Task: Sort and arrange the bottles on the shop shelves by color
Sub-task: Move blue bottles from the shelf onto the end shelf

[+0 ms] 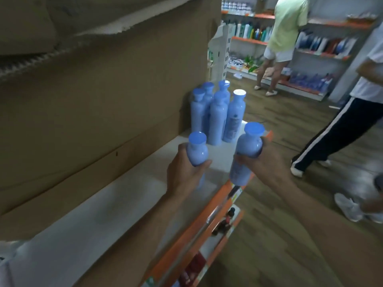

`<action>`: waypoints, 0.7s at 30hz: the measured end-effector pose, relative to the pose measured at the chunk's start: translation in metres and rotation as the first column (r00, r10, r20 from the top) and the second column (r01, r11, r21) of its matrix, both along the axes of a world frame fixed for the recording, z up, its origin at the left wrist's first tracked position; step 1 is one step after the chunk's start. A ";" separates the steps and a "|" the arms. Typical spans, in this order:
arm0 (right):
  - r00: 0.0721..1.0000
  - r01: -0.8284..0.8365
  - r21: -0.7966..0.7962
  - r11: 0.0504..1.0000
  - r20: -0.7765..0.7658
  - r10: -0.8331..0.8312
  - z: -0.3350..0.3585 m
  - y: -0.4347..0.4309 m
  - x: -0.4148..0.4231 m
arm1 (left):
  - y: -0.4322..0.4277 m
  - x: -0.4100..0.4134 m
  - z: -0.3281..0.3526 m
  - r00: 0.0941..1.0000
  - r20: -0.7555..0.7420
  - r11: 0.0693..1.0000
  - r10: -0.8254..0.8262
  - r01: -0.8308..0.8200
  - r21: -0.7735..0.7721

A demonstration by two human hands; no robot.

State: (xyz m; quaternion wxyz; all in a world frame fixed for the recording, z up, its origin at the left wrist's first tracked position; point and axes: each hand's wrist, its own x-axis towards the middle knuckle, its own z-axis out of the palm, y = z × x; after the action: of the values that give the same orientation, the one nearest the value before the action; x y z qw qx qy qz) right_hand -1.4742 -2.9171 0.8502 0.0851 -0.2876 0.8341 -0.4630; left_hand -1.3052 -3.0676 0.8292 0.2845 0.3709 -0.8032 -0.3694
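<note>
My left hand (183, 172) grips a light blue bottle (198, 151) upright over the white shelf (116, 206). My right hand (263, 162) grips a second light blue bottle (247, 146) near the shelf's orange front edge (209, 212). Several matching blue bottles (217, 114) stand grouped at the far end of the same shelf, just beyond both held bottles.
A brown cardboard sheet (93, 96) backs the shelf. A lower shelf (219, 226) with dark bottles shows below the orange edge. Two people (279, 38) stand in the aisle on the wooden floor (290, 235). Stocked shelves (323, 46) line the far wall.
</note>
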 end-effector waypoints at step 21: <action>0.971 -0.237 0.107 0.966 -0.013 0.239 -0.022 -0.082 -0.141 | -0.067 -0.165 -0.005 0.962 -0.110 0.968 0.248 -0.242 0.069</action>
State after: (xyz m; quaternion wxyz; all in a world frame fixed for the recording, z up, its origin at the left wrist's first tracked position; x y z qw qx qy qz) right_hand -1.6150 -2.9995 0.8282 0.1443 -0.3867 0.8176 -0.4014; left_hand -1.4698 -3.1351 0.8240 0.3644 0.4527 -0.7225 -0.3745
